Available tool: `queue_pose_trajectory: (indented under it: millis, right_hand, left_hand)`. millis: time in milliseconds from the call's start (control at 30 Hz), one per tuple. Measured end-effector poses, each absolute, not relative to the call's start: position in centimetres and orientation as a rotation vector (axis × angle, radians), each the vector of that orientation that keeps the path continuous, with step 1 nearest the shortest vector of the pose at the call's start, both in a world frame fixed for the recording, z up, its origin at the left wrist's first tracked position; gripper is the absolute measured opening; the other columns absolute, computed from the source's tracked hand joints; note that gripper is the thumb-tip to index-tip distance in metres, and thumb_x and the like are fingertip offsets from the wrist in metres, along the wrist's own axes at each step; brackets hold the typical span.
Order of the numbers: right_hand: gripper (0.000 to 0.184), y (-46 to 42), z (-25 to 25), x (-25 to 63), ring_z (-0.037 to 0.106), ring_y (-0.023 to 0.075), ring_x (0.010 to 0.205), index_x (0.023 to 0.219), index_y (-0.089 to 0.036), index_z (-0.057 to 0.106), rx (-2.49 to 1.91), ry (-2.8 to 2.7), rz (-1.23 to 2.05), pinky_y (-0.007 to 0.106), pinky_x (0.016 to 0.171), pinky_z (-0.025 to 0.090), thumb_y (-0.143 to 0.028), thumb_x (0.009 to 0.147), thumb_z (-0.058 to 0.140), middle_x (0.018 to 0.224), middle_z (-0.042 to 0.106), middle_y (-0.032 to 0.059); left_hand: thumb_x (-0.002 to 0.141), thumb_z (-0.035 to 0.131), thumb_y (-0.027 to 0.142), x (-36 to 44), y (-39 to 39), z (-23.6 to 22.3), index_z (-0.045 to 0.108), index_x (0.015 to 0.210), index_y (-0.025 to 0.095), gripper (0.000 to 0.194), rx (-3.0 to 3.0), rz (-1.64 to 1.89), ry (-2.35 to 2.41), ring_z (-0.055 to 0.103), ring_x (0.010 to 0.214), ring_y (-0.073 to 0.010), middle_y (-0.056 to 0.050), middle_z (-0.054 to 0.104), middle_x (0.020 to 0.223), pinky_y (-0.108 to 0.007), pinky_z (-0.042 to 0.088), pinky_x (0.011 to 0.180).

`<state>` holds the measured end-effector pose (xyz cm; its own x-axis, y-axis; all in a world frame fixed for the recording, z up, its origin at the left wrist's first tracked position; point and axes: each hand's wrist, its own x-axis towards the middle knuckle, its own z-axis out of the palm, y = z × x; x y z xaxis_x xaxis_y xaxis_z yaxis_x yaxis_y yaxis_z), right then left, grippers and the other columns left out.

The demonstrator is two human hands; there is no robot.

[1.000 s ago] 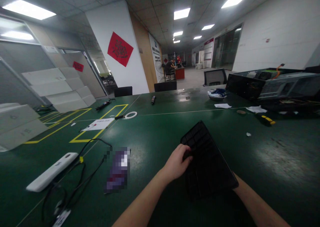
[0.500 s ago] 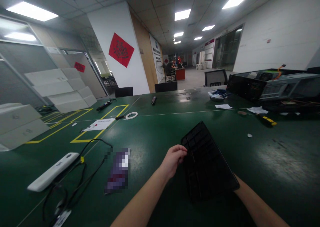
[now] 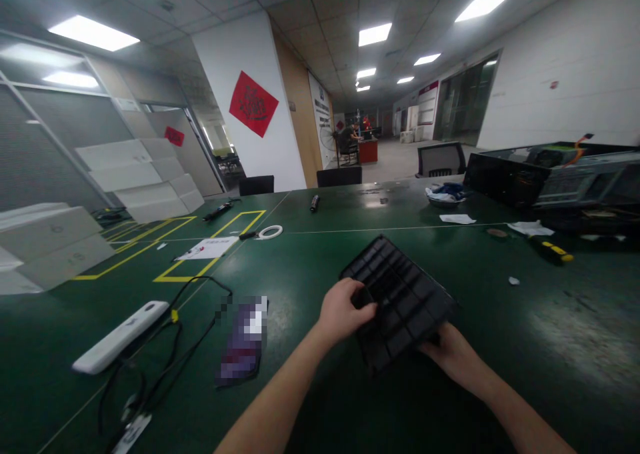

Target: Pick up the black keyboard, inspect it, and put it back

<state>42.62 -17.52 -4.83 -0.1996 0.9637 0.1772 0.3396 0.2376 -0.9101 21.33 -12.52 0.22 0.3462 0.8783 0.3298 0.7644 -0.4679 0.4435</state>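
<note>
A black tray point(image 3: 400, 287) divided into several compartments is tilted above the green table, its gridded face turned up towards me. My left hand point(image 3: 345, 311) is at the tray's left edge, with fingers curled and the thumb lying over the compartments. Anything small between those fingertips is hidden. My right hand point(image 3: 453, 351) grips the tray from below at its lower right edge, where most of its fingers are out of sight. To the left of my left hand lies a purple, blurred-out flat object point(image 3: 243, 341).
On the left are a white power strip point(image 3: 123, 337), black cables point(image 3: 173, 347) and white boxes point(image 3: 65, 241). A white ring point(image 3: 270, 232) and paper point(image 3: 207, 248) lie further back. Right of the tray are a yellow-and-black tool point(image 3: 553, 250) and an opened computer case point(image 3: 560, 181).
The tray has turned, so its compartments face me more and show more clearly. My right hand has come into view beneath it. My left thumb has spread over the tray.
</note>
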Motion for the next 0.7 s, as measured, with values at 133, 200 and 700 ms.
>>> queue_pose_trajectory:
  millis: [133,200,700]
  right_hand:
    - [0.044,-17.5,-4.9,43.6,0.031,0.0217,0.122,0.113,-0.031,0.048,-1.395,-1.792,1.046,0.046,0.104,0.024,-0.030,0.069,0.055,0.125,0.041,0.0018]
    - [0.045,-17.5,-5.2,43.7,0.031,0.0208,0.122,0.115,-0.033,0.044,-1.426,-1.797,1.077,0.045,0.104,0.025,-0.030,0.071,0.052,0.129,0.036,0.0006]
    - [0.044,-17.2,-5.4,43.4,0.027,0.0203,0.124,0.114,-0.034,0.046,-1.459,-1.815,1.091,0.045,0.107,0.019,-0.030,0.071,0.053,0.128,0.038,0.0001]
  left_hand:
    - [0.071,0.045,0.051,14.9,-7.0,2.7,0.062,0.087,0.017,0.041,2.189,0.616,2.185,0.057,0.080,-0.0216,-0.007,0.062,0.086,-0.029,0.041,0.066]
    - [0.071,0.042,0.053,11.1,-4.1,3.6,0.064,0.085,0.014,0.046,2.031,0.436,2.473,0.057,0.085,-0.0255,-0.011,0.063,0.090,-0.031,0.041,0.069]
    - [0.070,0.046,0.040,3.3,0.3,2.1,0.063,0.094,0.003,0.048,1.574,0.246,2.727,0.054,0.095,-0.0363,-0.025,0.059,0.101,-0.042,0.043,0.073]
